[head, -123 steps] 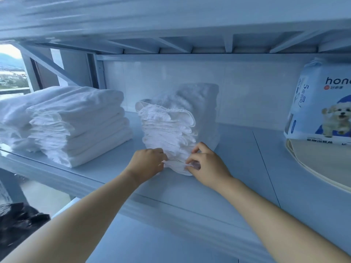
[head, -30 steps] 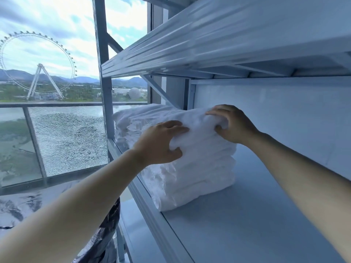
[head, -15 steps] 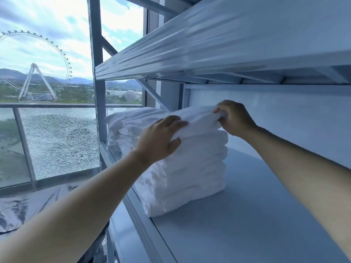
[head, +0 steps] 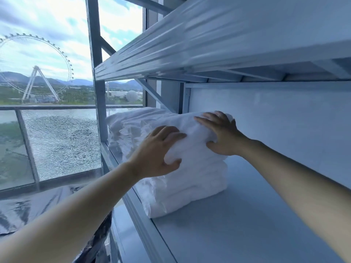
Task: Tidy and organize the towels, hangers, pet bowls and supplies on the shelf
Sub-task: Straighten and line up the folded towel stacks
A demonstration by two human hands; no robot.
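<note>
Since half a second ago the lifted top layer has dropped back. On the shelf [head: 247, 230] the towel stack [head: 190, 188] sits mid-frame, its folded edge running front-to-back. Hands apart: left hand [head: 156, 151] grips the nearer end, right hand [head: 223, 134] clasps the farther. At upper left, the rear pile [head: 133, 118] blurs into it.

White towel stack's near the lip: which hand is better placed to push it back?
Likely left: left hand grips the front of the folded white towel stack, by the grey metal shelf lip; right hand grips farther back.
</note>
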